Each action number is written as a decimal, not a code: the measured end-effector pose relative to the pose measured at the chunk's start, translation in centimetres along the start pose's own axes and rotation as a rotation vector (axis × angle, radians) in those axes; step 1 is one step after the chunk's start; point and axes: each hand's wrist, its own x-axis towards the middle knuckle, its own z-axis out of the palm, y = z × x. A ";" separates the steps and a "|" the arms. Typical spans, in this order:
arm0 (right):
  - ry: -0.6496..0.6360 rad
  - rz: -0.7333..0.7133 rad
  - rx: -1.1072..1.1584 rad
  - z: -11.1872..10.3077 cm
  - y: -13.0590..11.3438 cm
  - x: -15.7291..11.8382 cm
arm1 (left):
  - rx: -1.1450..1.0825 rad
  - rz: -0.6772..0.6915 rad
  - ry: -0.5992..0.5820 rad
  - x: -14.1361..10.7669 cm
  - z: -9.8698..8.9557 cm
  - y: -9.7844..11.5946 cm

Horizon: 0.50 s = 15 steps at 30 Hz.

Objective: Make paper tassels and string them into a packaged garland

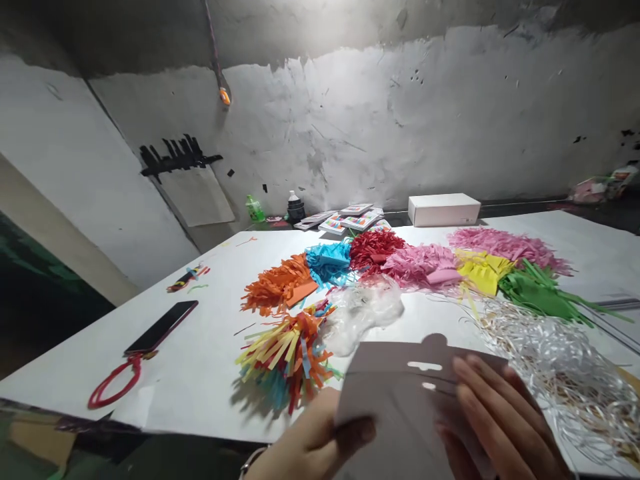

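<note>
A greyish cardboard piece [395,393] with a rounded tab on its top edge and cut-out slots is held up close in front of me. At its lower left edge, my left hand [325,437] grips it with the thumb on the near face. My right hand [505,413] is closed around its right side, fingers lying over the face near the slots. Just beyond the cardboard lies a multicoloured bundle of paper tassels [287,353]. Beside that bundle is crumpled clear plastic [363,313].
Behind lie orange [277,283], blue [330,261], red [375,250], pink [423,263], yellow [485,268] and green paper tassels [540,293]. White string [565,373] spreads at right. A phone [163,327] lies left. Printed packs [355,219] and a white box [444,210] stand at the wall.
</note>
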 end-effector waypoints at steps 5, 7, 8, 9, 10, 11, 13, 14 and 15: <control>-0.083 -0.072 0.060 -0.2 0.3 2.1 | 0.086 0.070 -0.077 0.8 2.0 -1.0; -0.089 0.081 0.082 0.1 0.0 1.9 | 0.093 0.070 -0.113 1.0 2.5 -1.4; -0.095 0.149 0.094 0.1 0.0 1.7 | 0.091 0.065 -0.133 1.1 2.7 -1.6; -0.104 0.187 0.113 0.0 0.1 1.6 | 0.085 0.061 -0.146 1.1 2.9 -1.7; -0.112 0.199 0.140 -0.2 0.1 1.6 | 0.073 0.055 -0.152 1.1 3.1 -1.9; -0.132 0.186 0.176 -0.4 0.3 1.6 | 0.059 0.046 -0.151 1.0 3.3 -2.0; -0.210 0.159 0.247 -1.0 0.5 2.0 | 0.025 0.030 -0.149 0.9 3.6 -2.2; -0.252 0.147 0.272 -1.3 0.6 2.2 | 0.014 0.024 -0.156 0.8 3.7 -2.4; -0.297 0.138 0.280 -1.5 0.7 2.4 | 0.010 0.021 -0.169 0.7 3.8 -2.6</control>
